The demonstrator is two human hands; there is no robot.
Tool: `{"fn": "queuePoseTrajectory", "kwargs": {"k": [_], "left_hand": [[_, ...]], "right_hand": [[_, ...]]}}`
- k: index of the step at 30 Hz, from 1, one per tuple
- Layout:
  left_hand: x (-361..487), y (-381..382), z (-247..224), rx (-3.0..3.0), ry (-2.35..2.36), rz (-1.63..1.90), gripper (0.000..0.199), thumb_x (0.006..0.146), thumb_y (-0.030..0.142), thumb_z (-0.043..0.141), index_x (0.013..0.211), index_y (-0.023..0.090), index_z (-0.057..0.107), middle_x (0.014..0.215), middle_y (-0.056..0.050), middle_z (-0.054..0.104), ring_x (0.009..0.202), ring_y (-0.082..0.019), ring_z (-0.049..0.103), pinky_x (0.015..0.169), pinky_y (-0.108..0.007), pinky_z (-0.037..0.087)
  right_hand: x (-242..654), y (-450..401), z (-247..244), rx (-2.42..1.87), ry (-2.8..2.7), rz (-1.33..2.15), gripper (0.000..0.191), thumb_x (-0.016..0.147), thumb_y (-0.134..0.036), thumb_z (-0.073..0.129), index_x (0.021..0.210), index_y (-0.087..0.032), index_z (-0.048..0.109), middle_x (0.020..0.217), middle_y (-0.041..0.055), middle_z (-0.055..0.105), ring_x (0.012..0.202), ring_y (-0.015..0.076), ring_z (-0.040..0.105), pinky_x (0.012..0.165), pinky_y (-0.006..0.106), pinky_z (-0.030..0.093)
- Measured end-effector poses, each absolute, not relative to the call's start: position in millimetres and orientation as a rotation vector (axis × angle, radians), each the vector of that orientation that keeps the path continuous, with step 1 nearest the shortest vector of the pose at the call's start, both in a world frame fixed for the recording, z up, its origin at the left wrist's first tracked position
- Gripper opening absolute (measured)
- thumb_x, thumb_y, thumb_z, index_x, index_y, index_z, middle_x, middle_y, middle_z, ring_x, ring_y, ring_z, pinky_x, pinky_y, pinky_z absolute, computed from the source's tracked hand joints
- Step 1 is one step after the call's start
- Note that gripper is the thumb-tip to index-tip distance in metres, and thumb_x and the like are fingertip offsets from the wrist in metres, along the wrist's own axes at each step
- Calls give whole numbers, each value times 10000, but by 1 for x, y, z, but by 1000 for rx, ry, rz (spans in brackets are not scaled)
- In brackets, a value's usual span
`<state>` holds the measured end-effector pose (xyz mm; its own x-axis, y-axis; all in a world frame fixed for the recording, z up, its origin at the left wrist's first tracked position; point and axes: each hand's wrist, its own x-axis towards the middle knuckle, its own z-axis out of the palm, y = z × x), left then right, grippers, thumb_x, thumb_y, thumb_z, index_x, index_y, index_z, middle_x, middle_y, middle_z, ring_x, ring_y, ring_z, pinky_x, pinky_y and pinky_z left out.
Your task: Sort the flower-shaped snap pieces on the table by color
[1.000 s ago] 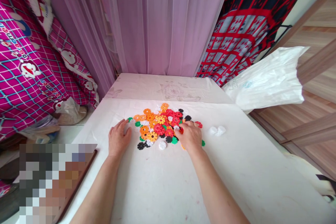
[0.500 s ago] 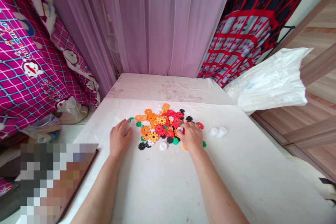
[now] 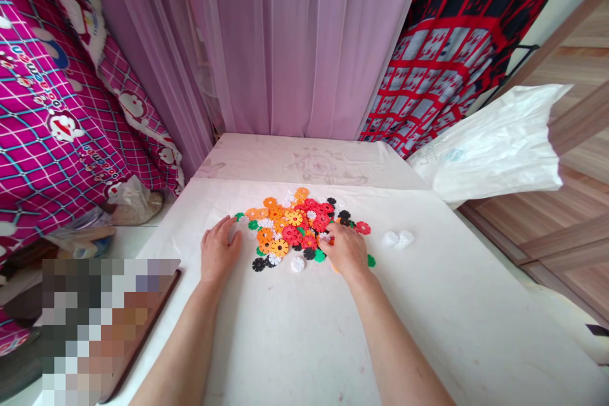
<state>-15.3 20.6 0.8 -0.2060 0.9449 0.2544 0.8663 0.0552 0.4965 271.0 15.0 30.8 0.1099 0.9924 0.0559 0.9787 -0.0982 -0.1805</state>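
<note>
Right hand (image 3: 349,248) apparently picks at the disc heap (image 3: 292,234); grip of its fingers cannot be told. Left hand (image 3: 221,252), fingers loosely spread, flanks it. Next move calls for a sure pinch.

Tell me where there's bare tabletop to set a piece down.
Bare tabletop lies between the forearms, nearer than the lone white disc, and right of the right forearm, nearer than the white pieces. It's crowded between the left hand and right hand, where colored discs overlap.
</note>
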Motion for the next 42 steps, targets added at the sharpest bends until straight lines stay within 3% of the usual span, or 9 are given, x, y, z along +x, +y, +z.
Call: {"fn": "queuePoseTrajectory", "kwargs": {"k": [11, 30, 32, 38, 42], "left_hand": [[-14, 20, 1, 1871, 2182, 873, 408, 879, 320, 455, 1248, 245, 614, 1381, -79, 584, 1225, -268, 567, 1132, -504, 311], [-13, 19, 5, 1864, 2192, 835, 413, 881, 318, 448, 1250, 233, 612, 1382, -84, 582, 1237, -265, 559, 1133, -496, 312], [-13, 19, 5, 1859, 2193, 828, 417, 880, 319, 446, 1252, 227, 611, 1384, -87, 580, 1243, -269, 554, 1135, -499, 309], [-13, 19, 3, 1865, 2188, 856, 410, 878, 312, 455, 1248, 248, 620, 1373, -82, 590, 1223, -275, 567, 1128, -510, 314], [-14, 20, 1, 1873, 2184, 869, 409, 877, 319, 461, 1249, 255, 619, 1379, -79, 584, 1185, -269, 590, 1124, -510, 316]], "right_hand": [[240, -23, 40, -1611, -2159, 401, 138, 735, -168, 649, 855, -234, 630, 887, 3, 698, 876, 179, 613, 799, 272, 414], [238, -25, 36, -1607, -2246, 346, 58, 797, -191, 653, 844, -220, 638, 887, 7, 678, 889, 176, 588, 816, 276, 411], [242, -21, 38, -1615, -2246, 292, 59, 842, -193, 613, 873, -219, 656, 918, 23, 682, 910, 182, 588, 844, 287, 420], [248, -6, 30, -1637, -2288, 115, 309, 901, -240, 550, 1187, -275, 663, 1300, 59, 609, 1162, 246, 517, 960, 385, 410], [256, -5, 23, -1685, -2238, 110, 221, 900, -244, 563, 1057, -279, 715, 1177, 30, 679, 1082, 210, 551, 935, 347, 407]]}}
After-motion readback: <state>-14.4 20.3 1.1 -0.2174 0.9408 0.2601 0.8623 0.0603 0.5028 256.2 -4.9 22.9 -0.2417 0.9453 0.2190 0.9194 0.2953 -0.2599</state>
